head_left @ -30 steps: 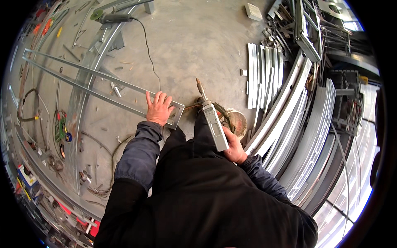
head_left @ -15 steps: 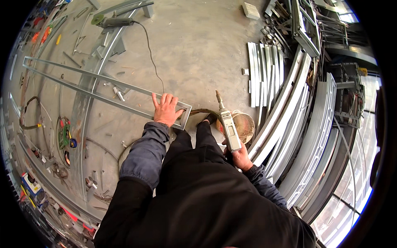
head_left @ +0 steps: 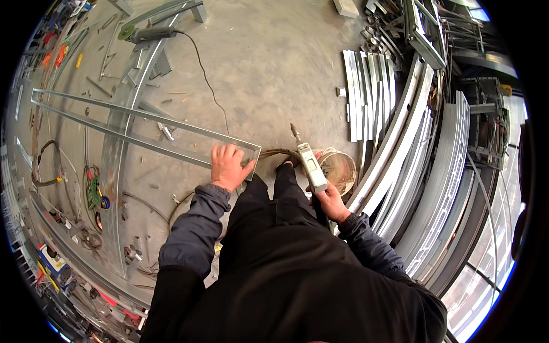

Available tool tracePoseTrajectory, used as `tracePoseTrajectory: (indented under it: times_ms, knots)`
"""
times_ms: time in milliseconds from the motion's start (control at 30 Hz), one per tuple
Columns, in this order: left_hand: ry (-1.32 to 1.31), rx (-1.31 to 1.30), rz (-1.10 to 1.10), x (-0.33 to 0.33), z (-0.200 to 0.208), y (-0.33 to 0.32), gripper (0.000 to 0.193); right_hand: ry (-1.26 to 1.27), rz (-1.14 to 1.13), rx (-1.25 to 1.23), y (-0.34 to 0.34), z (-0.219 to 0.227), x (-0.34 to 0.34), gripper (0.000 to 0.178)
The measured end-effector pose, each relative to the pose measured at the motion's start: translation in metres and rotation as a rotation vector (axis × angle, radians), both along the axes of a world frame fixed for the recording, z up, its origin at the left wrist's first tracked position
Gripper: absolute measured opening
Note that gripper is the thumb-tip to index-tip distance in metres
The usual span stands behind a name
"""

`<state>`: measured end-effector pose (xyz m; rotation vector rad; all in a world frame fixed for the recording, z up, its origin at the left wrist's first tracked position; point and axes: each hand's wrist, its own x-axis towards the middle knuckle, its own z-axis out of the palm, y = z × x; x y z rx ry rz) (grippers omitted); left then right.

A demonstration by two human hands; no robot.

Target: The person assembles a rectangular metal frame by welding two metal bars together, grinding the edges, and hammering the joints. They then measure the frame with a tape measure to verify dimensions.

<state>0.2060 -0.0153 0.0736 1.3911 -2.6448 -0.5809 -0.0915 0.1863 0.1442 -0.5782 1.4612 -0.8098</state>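
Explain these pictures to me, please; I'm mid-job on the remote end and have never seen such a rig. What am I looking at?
There is no robot here: these are a person's own two bare hands. Every picture comes from one wide fisheye camera on that person's head, looking down, so straight edges bend near the rim. The right hand has its grip around a pale grey, box-shaped tool with a narrow nozzle. The left hand lies over the near end of a long, narrow, silver metal frame. On the grey concrete floor are a round, stained, whitish bucket and, farther right, long silver metal strips. A dark hand grinder with a green disc shows at upper left.
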Motion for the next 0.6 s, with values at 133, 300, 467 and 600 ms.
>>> tracePoseTrajectory:
  times_ms: [133,300,467,600]
  knots:
    - [-0.12,0.155,0.078,-0.033,0.004,0.022,0.041,0.006,0.034,0.013,-0.012,0.008,0.0,0.037]
    - [-0.143,0.174,0.168,-0.047,-0.022,0.026,0.035,0.017,0.09,-0.003,-0.019,0.013,-0.005,0.038]
    - [-0.097,0.196,0.146,-0.044,-0.022,0.021,0.033,0.103,0.132,-0.087,-0.009,-0.001,-0.011,0.043]
    - [-0.041,0.178,0.161,-0.043,-0.026,0.024,0.033,0.025,0.147,-0.019,-0.009,0.002,-0.015,0.045]
